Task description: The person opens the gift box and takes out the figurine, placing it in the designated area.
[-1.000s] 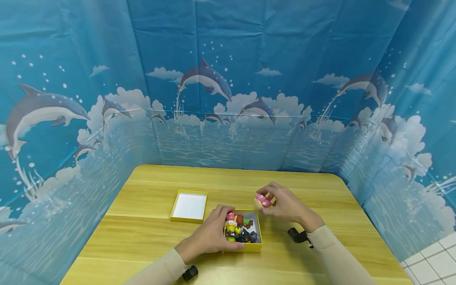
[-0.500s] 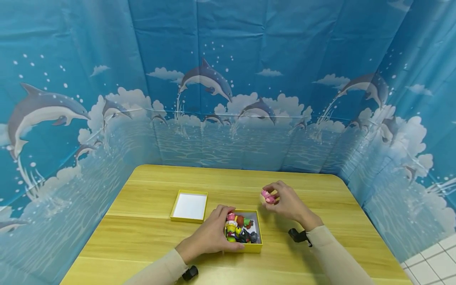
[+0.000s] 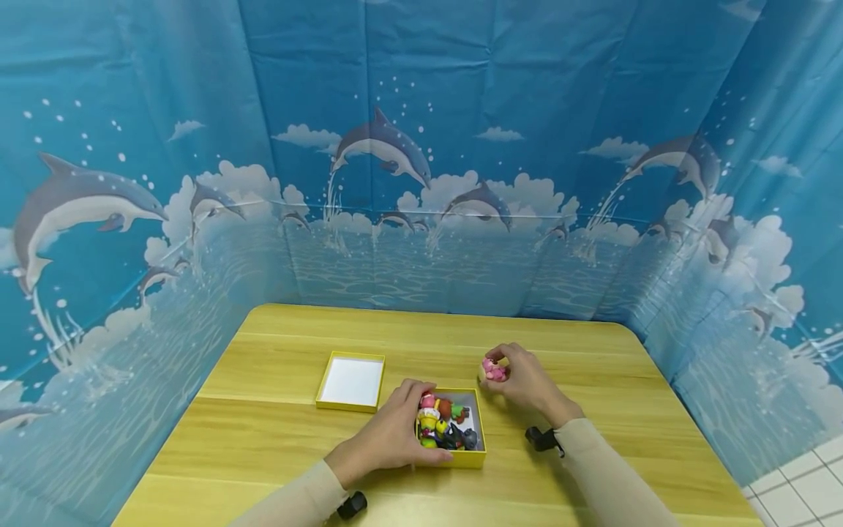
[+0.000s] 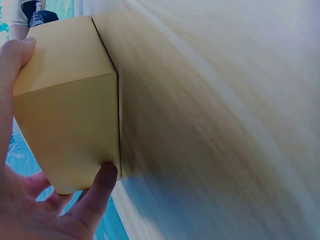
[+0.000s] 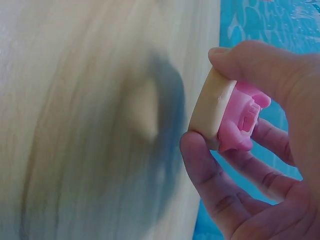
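Note:
My left hand (image 3: pixel 385 435) grips the left end of a yellow box (image 3: pixel 466 460), thumb on the near wall and fingers at the far side. In the left wrist view the box's plain outer walls (image 4: pixel 67 130) show between thumb and fingers. Inside lie several small toy figurines (image 3: pixel 444 419), coloured pink, yellow, red-green and black-grey. My right hand (image 3: pixel 529 384) pinches a pink figurine (image 3: pixel 495 370) beyond the box's far right corner. In the right wrist view this figurine (image 5: pixel 242 117) has a round cream base (image 5: pixel 214 105), held at its edge between thumb and fingertips, above the table.
A shallow yellow lid (image 3: pixel 351 380) with a white inside lies left of the box. Both rest on a wood-grain table (image 3: pixel 263 454) with rounded far corners. A blue dolphin-print curtain (image 3: pixel 421 271) surrounds the table's back and sides.
My right hand has shifted slightly right, away from the box, with the pink figurine, then come down a little. The left hand and the box stay put.

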Demonstrator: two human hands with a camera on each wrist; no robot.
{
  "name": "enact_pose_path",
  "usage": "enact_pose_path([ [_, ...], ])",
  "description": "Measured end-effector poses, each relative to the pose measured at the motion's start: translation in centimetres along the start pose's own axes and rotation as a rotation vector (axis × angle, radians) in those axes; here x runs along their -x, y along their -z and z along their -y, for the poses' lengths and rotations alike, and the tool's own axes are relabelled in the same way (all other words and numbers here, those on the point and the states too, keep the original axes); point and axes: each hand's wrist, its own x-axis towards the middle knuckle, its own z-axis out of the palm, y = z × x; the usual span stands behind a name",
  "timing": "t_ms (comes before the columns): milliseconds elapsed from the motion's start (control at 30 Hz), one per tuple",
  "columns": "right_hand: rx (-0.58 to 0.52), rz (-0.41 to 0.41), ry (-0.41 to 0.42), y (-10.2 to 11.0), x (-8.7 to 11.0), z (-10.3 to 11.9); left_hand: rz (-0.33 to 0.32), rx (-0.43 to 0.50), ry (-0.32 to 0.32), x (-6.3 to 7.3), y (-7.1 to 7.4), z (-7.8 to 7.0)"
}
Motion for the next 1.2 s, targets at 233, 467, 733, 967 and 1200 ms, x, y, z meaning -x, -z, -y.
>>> enact_pose_path([
  [233, 0.022, 0.003, -0.005, -0.9, -0.2, -0.5, 0.007, -0.004, 0.0, -0.1, -0.1, 0.1],
  [467, 0.051, 0.013, -0.006, -1.3, 0.1, -0.9, 0.018, 0.009, 0.006, -0.2, -0.3, 0.2],
  [733, 0.074, 0.039, -0.008, -1.1, 0.2, -0.9, 0.023, 0.006, 0.007, -0.3, -0.2, 0.3],
  [967, 0.062, 0.058, -0.002, -1.0, 0.4, -1.1, 0.023, 0.005, 0.007, -0.2, -0.3, 0.3],
  [1200, 0.052, 0.063, 0.02, -0.8, 0.5, -1.0, 0.027, 0.005, 0.004, -0.1, -0.1, 0.1],
])
